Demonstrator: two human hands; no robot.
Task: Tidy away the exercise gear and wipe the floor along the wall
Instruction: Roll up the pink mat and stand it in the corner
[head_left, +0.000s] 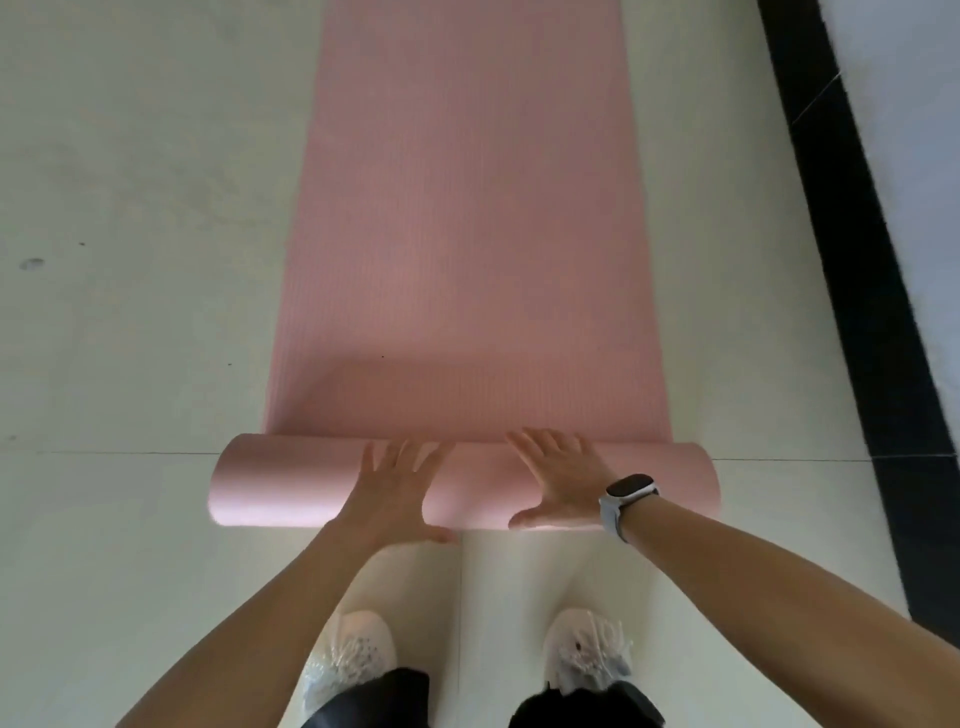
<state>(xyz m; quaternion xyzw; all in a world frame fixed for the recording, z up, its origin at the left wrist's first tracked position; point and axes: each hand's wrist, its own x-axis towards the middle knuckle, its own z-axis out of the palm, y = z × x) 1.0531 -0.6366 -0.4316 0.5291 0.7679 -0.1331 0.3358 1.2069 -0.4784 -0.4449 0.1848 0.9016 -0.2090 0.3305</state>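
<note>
— Where were you standing, and what had you got hold of?

— My two white mesh trainers (349, 656) were planted on the pale tiled floor (130, 571), and just ahead of them lay the rolled end of the pink foam exercise mat (467, 249), lying across a grout line. My left hand (397, 491) was spread flat on top of the roll, fingers straight and wide, thumb trailing at the near side. My right hand (558, 483), the one with the dark-faced wristwatch on a pale strap (628, 493), lay the same way just beside it. Neither gripped anything; both palms pressed.

— How did the mat feel likely to behave?

— Soft and light, I judged, with a ribbed surface that would not slip under the palms. Being springy, it would probably loosen if I let go. My hands were close together near the middle, so the ends could drift crooked; wider apart would have suited better.

— And beyond?

— Most of the mat stretched flat away from me, unrolled, well apart from the black skirting band (857, 260) along the white wall (909, 104) on my right.
</note>
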